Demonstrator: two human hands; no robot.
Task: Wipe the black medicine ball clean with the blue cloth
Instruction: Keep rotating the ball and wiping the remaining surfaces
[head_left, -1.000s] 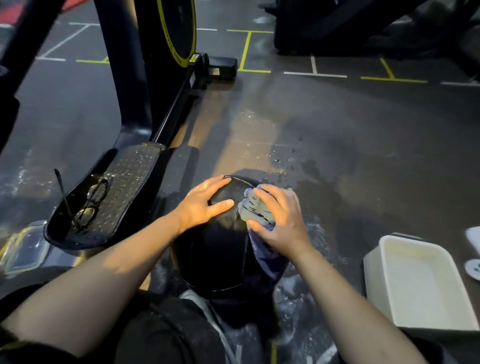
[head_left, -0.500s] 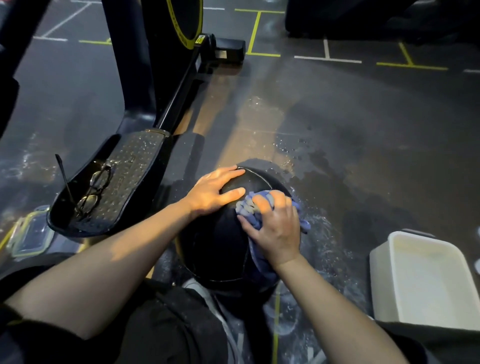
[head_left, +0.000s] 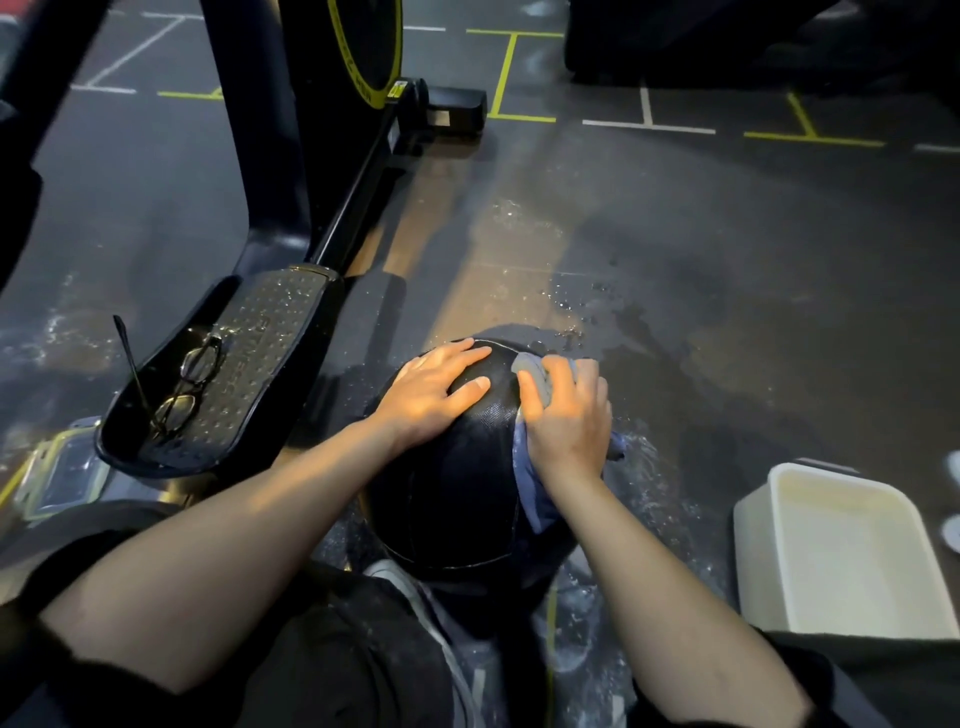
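Our left hand (head_left: 434, 395) lies spread flat on the black ball (head_left: 452, 499); our right hand (head_left: 569, 415) grips the blue cloth (head_left: 530, 475) against its right side.

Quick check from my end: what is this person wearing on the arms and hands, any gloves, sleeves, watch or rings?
Both forearms are bare. The left hand and right hand wear no gloves, and no watch, band or ring shows. Dark sleeve fabric appears only at the bottom edges of the head view, near the elbows. No markings are visible.
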